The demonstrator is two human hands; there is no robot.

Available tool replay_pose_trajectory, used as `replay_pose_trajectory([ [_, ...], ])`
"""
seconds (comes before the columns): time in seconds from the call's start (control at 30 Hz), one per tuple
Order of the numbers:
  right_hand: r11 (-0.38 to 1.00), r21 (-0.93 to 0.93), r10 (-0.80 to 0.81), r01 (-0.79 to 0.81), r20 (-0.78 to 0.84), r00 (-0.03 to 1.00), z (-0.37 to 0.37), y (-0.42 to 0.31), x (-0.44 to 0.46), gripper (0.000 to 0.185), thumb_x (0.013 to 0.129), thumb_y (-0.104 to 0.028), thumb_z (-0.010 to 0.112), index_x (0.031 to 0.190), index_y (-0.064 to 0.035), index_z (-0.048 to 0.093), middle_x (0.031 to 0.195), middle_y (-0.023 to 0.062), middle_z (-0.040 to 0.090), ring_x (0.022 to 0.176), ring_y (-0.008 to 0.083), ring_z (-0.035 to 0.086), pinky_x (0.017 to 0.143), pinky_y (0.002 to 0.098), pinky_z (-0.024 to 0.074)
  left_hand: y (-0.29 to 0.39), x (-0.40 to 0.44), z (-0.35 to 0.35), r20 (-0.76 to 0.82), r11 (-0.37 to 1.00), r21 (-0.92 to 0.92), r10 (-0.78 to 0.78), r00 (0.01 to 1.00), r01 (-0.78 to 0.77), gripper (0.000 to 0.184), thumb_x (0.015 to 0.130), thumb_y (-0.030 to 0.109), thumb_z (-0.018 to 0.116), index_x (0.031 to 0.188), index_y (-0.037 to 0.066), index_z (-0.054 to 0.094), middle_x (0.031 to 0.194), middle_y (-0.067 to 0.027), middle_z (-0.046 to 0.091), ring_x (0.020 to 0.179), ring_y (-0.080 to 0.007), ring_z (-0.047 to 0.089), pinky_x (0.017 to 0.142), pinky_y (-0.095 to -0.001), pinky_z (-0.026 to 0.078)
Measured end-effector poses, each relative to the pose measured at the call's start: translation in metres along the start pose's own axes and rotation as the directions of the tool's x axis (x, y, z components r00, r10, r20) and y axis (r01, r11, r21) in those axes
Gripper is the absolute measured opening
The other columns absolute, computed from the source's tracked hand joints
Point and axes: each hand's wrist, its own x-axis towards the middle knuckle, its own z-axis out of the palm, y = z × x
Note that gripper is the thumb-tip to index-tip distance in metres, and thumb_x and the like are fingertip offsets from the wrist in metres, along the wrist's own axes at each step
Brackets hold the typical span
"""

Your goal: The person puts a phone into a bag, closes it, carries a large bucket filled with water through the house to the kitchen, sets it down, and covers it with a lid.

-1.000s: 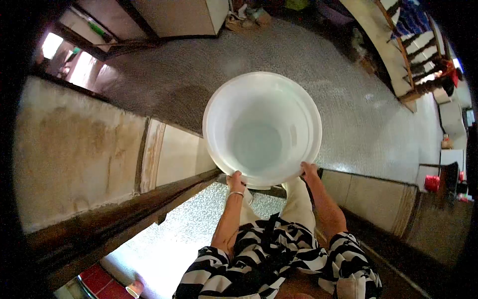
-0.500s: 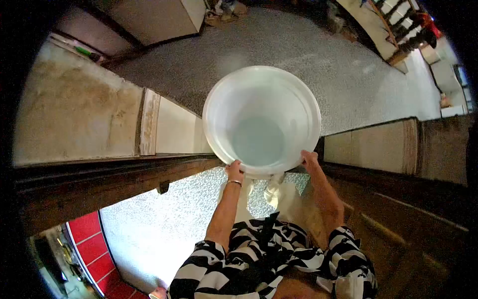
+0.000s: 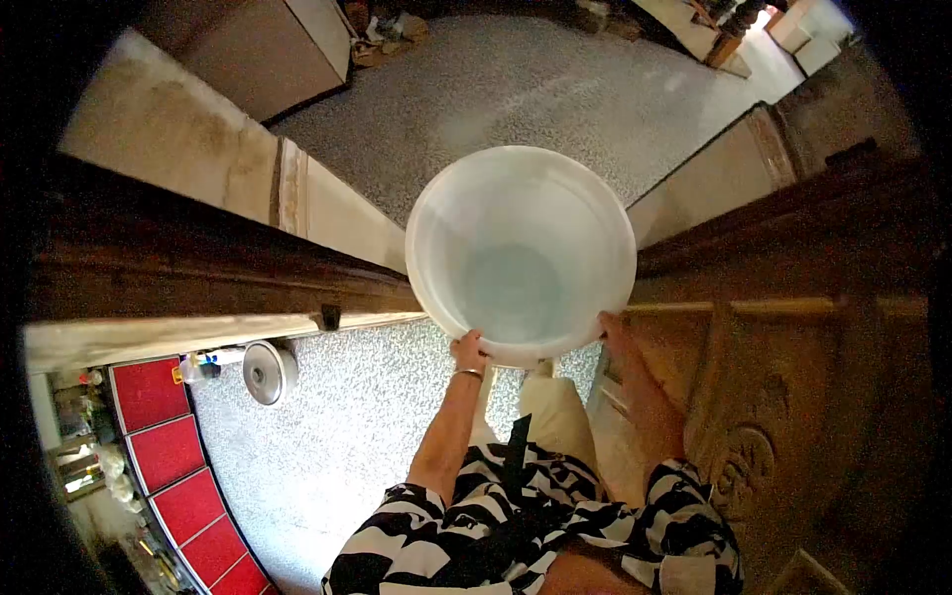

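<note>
A large, round white plastic tub point(image 3: 580, 288) hangs in front of my body, its open mouth facing up toward me. Its inside looks smooth and pale, with a bluish-grey bottom. My left hand point(image 3: 469, 351) is closed on the near rim, left of centre, with a bracelet at the wrist. At the rim's right near side, my right hand point(image 3: 613, 327) is closed too, partly blurred. The fingers under the rim are hidden by the tub.
A carved wooden door point(image 3: 754, 397) stands close on my right, and a dark door frame point(image 3: 218, 258) runs along the left. Red-fronted cabinets point(image 3: 188, 446) and a round lidded pot point(image 3: 268, 373) are at lower left. Speckled floor point(image 3: 446, 109) extends ahead.
The doorway edges have shifted downward and closer around the tub, and the lidded pot has come into view at left. Both hands keep their hold on the rim.
</note>
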Motion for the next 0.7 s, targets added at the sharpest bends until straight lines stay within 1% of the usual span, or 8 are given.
replay_pose_trajectory([
  [0.1, 0.999, 0.026, 0.024, -0.020, -0.176, 0.984, -0.005, 0.045, -0.021, 0.040, 0.077, -0.028, 0.063, 0.106, -0.0058, 0.047, 0.094, 0.0087, 0.047, 0.087, 0.0230, 0.046, 0.075, 0.0418, 0.0403, -0.008, -0.018, -0.033, 0.016, 1.000, 0.021, 0.012, 1.000, -0.012, 0.041, 0.065, 0.001, 0.059, 0.103, 0.006, 0.044, 0.091, -0.0121, 0.052, 0.079, -0.0283, 0.052, 0.061, -0.0447, 0.046],
  [0.17, 0.969, 0.139, -0.232, 0.205, 0.222, 0.947, -0.005, 0.042, -0.073, 0.037, 0.075, -0.026, 0.065, 0.103, -0.0086, 0.048, 0.089, 0.0079, 0.045, 0.079, 0.0202, 0.045, 0.067, 0.0402, 0.0393, -0.017, -0.022, -0.063, 0.084, 0.993, 0.102, 0.056, 0.995, -0.064, 0.039, 0.065, 0.001, 0.059, 0.101, 0.004, 0.045, 0.091, -0.0126, 0.053, 0.080, -0.0290, 0.053, 0.063, -0.0461, 0.046],
  [0.23, 0.977, 0.121, -0.189, 0.174, 0.130, 0.973, -0.002, 0.053, -0.103, 0.037, 0.075, -0.024, 0.065, 0.104, -0.0086, 0.048, 0.090, 0.0083, 0.045, 0.078, 0.0195, 0.046, 0.066, 0.0400, 0.0401, -0.029, -0.016, -0.094, 0.316, 0.846, 0.339, 0.309, 0.897, -0.411, 0.037, 0.065, 0.000, 0.059, 0.100, 0.002, 0.046, 0.091, -0.0131, 0.053, 0.082, -0.0298, 0.053, 0.066, -0.0474, 0.047],
  [0.33, 0.985, 0.143, -0.090, 0.095, -0.043, 0.995, 0.019, 0.090, -0.132, 0.034, 0.075, -0.022, 0.063, 0.103, -0.0084, 0.048, 0.089, 0.0078, 0.046, 0.075, 0.0179, 0.046, 0.063, 0.0387, 0.0403, -0.032, -0.010, -0.125, 0.116, 0.999, 0.026, 0.032, 0.993, -0.035, 0.037, 0.066, -0.002, 0.056, 0.102, 0.000, 0.043, 0.095, -0.0137, 0.051, 0.089, -0.0302, 0.052, 0.070, -0.0479, 0.048],
  [0.5, 0.972, 0.232, 0.110, -0.033, -0.327, 0.939, 0.022, 0.159, -0.174, 0.025, 0.076, -0.019, 0.061, 0.095, -0.0064, 0.049, 0.082, 0.0050, 0.049, 0.072, 0.0158, 0.046, 0.057, 0.0348, 0.0398, -0.018, -0.051, -0.151, 0.150, 0.961, 0.250, 0.082, 0.985, -0.118, 0.040, 0.066, 0.001, 0.057, 0.102, 0.000, 0.043, 0.095, -0.0127, 0.050, 0.084, -0.0270, 0.053, 0.061, -0.0451, 0.047],
  [0.6, 0.968, 0.250, 0.047, 0.018, -0.252, 0.966, 0.016, 0.206, -0.186, 0.033, 0.074, -0.014, 0.063, 0.101, -0.0031, 0.048, 0.091, 0.0086, 0.051, 0.081, 0.0202, 0.050, 0.064, 0.0363, 0.0436, -0.018, -0.063, -0.187, 0.296, 0.961, 0.255, 0.024, 0.955, -0.104, 0.036, 0.066, 0.002, 0.057, 0.100, 0.001, 0.045, 0.093, -0.0124, 0.049, 0.084, -0.0269, 0.052, 0.058, -0.0439, 0.047],
  [0.67, 0.992, 0.095, -0.087, 0.089, -0.031, 0.996, -0.003, 0.251, -0.181, 0.038, 0.072, -0.011, 0.064, 0.105, -0.0008, 0.048, 0.097, 0.0110, 0.052, 0.086, 0.0231, 0.053, 0.068, 0.0373, 0.0462, -0.036, -0.061, -0.242, 0.207, 0.970, 0.239, -0.002, 0.978, -0.048, 0.029, 0.066, 0.000, 0.056, 0.094, 0.003, 0.049, 0.090, -0.0110, 0.051, 0.080, -0.0264, 0.054, 0.056, -0.0433, 0.047],
  [0.7, 0.992, 0.023, -0.121, 0.121, -0.003, 0.993, -0.008, 0.268, -0.179, 0.040, 0.072, -0.009, 0.065, 0.107, 0.0003, 0.047, 0.100, 0.0123, 0.053, 0.089, 0.0245, 0.054, 0.070, 0.0378, 0.0475, -0.048, -0.047, -0.260, 0.237, 0.953, 0.256, 0.100, 0.966, -0.161, 0.029, 0.066, -0.001, 0.055, 0.094, 0.004, 0.049, 0.086, -0.0101, 0.051, 0.075, -0.0261, 0.054, 0.053, -0.0432, 0.046],
])
